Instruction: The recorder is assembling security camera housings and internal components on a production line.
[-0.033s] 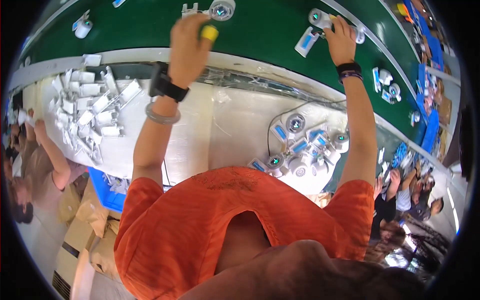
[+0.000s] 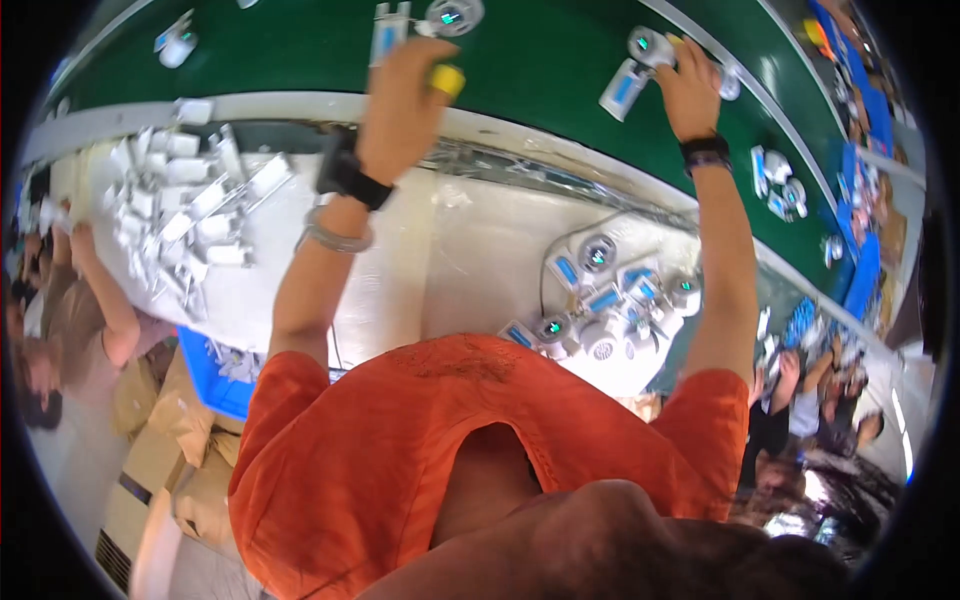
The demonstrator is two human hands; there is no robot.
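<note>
My left hand reaches over the green belt, a yellow cover on its thumb. Its blurred fingertips are beside a white bracket-like part with a blue strip and a round white unit with a dark lens face; whether they grip either cannot be made out. On the belt's right part, my right hand has its fingers closed around a white lens unit, with a bit of yellow at a fingertip. A flat white piece with a blue panel hangs next to that unit, beside my thumb.
The green belt runs across the far side, carrying more white units. Loose white brackets pile up on the table's left. Assembled units cluster at right. A blue bin stands lower left. Other people work at both sides.
The view has shifted slightly. My left hand has moved a little right and nearer, and the bracket by it now shows its blue strip. My right hand stays at its unit.
</note>
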